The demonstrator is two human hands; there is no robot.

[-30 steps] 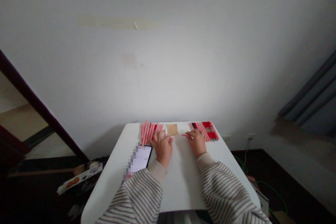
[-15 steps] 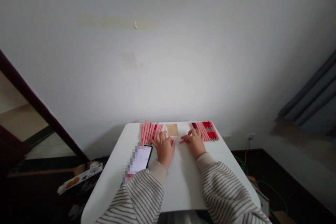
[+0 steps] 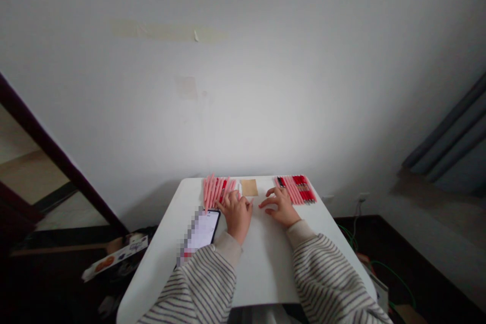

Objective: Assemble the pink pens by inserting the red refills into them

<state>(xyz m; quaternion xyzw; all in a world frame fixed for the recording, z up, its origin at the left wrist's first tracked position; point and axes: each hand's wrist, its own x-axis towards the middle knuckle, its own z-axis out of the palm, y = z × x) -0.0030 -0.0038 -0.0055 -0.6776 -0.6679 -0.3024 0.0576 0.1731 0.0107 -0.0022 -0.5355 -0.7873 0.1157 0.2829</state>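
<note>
Pink pens point(image 3: 214, 192) beside left hand point(image 3: 236, 215), grip unclear, right hand point(image 3: 280, 206), grip open, by red pens point(image 3: 298, 190), phone point(image 3: 201, 233) alongside

1. The right hand point(image 3: 280, 207) has drawn back from the row of red and pink pens point(image 3: 295, 190), its fingers now spread wider.
2. The thin pink stick earlier showing by that hand's fingertips is no longer visible.

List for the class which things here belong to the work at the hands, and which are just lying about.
At the hands: left hand, right hand, pink pens, red pens, brown card.
Lying about: phone, floor box, green cable.
</note>
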